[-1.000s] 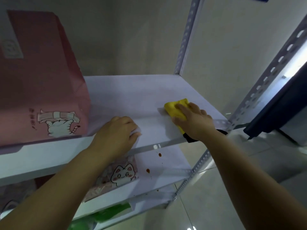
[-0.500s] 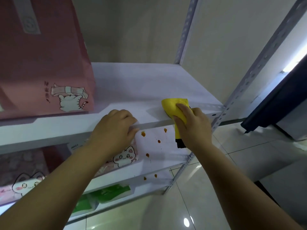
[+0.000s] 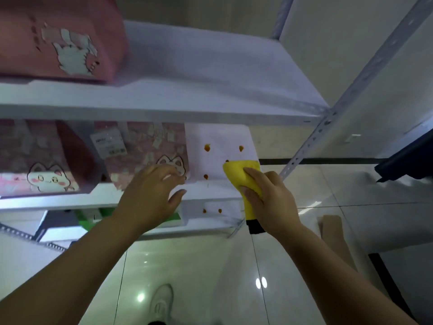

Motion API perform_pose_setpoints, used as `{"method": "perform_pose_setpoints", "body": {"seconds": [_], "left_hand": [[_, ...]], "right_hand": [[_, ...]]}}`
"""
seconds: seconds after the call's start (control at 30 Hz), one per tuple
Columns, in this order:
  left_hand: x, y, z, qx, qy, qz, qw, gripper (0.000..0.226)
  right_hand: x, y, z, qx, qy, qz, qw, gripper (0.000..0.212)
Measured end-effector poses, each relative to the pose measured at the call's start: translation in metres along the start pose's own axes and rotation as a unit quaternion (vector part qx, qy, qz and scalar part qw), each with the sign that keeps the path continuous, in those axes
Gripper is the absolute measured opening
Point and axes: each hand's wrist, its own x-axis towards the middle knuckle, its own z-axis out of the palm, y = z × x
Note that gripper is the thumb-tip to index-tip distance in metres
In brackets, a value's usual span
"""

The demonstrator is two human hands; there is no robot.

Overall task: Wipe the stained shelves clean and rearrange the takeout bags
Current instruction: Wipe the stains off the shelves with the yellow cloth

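Lowered from the top shelf [image 3: 210, 73] since the earlier frames, both hands are now seen at the front edge of the middle shelf [image 3: 222, 137]. No stains are seen on the top shelf, so it is judged wiped. Brown spots [image 3: 207, 147] are left near the middle shelf's right edge, and two more on the lower shelf [image 3: 228, 218]. The pink takeout bags [image 3: 145, 151] are judged not yet rearranged. A yellow cloth [image 3: 236, 174] is gripped by the right hand [image 3: 271, 202] at the front right corner. The left hand [image 3: 150, 195] is held open with fingers spread and nothing grasped.
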Motion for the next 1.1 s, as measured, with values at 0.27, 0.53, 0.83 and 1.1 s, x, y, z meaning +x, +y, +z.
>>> {"method": "perform_pose_setpoints", "body": {"seconds": [0.27,0.53,0.83,1.1], "left_hand": [[-0.031,-0.005,0.104,-0.036,-0.143,-0.121,0.982,0.031],[-0.011,-0.066,0.191,-0.006,-0.149,-0.139,0.979,0.04],[0.012,-0.092,0.235,0.059,-0.146,-0.08,0.984,0.047],[0.019,-0.091,0.234,0.085,-0.126,-0.071,0.986,0.025]], "right_hand": [[-0.012,0.063,0.075,0.008,-0.115,0.116,0.986,0.044],[0.044,0.087,0.163,-0.043,-0.086,0.115,0.989,0.045],[0.118,0.075,0.253,-0.148,-0.08,0.079,0.983,0.047],[0.088,0.08,0.264,-0.157,-0.09,-0.097,0.979,0.043]]}}
